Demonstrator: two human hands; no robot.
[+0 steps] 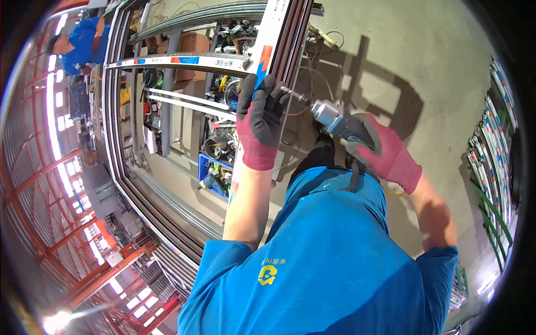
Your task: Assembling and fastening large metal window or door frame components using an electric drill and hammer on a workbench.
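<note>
My left hand point(260, 123), in a black and dark pink work glove, grips the near side of a large metal frame point(286, 47) at its corner joint. Its fingers are bent over the profile, beside a blue and red strip of protective film point(264, 61). Whether a small fastener sits between the fingertips I cannot tell. In my right hand point(379, 146), gloved alike, is a power drill point(329, 116) with a grey head. Its long thin bit points left at the frame's edge, with the tip close to my left fingers.
Through the frame show shelves with hardware, a cardboard box point(194, 50) and a blue crate point(209, 167). Cables point(312, 70) lie on the floor beyond the frame. Stacked profiles point(491, 156) stand at the far right. A person in blue point(84, 44) is at the upper left.
</note>
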